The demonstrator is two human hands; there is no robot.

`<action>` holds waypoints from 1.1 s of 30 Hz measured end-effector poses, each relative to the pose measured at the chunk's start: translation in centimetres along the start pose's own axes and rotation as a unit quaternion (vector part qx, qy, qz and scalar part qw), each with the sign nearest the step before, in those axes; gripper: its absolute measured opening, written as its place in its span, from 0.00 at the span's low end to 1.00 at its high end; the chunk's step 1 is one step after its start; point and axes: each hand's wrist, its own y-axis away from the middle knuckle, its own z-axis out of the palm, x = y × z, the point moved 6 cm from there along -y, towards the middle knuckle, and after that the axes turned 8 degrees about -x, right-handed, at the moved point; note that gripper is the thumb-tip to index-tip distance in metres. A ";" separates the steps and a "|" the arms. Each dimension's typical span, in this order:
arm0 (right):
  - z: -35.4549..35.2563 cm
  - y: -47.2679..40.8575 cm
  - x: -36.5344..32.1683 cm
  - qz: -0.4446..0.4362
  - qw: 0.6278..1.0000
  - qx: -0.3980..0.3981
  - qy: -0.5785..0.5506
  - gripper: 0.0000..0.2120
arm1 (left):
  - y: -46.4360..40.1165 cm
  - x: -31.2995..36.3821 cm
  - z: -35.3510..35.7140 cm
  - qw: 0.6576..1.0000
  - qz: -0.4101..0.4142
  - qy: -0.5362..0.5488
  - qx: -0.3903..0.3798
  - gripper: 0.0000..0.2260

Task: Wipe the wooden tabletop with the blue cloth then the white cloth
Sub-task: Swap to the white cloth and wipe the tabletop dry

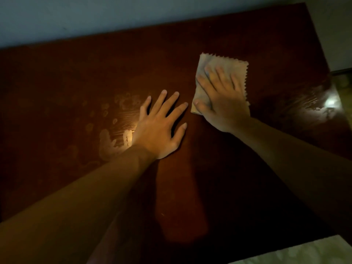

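In a dim room, the dark reddish wooden worktop [228, 44], smudged with pale fingerprints, meets a grey wall [114, 16]; left hand [158, 128] lies spread flat, right hand [222, 98] presses flat-fingered the pale zigzag-edged cloth [236, 65].

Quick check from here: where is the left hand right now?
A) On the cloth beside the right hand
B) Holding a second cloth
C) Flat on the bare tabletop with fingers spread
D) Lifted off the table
C: the left hand lies flat with fingers spread on the bare wooden tabletop, apart from the cloth, which only the right hand presses down.
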 end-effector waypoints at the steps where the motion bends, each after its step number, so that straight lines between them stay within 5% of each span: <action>1: -0.1 0.1 -0.1 -0.003 1.000 0.002 0.005 0.32 | 0.0 0.0 0.0 1.000 -0.001 0.002 -0.005 0.24; 14: 0.4 4.1 -0.7 -0.028 0.998 -0.047 -0.006 0.34 | -6.1 0.2 -2.4 0.995 -0.080 0.053 0.010 0.21; 20: 0.3 0.4 1.6 -0.047 0.997 -0.056 0.025 0.35 | -8.8 0.1 -1.2 0.992 -0.115 0.033 -0.040 0.24; 33: -1.2 -5.9 4.6 -0.047 0.999 -0.010 -0.026 0.32 | -8.5 0.5 -0.6 0.990 -0.139 0.013 -0.005 0.25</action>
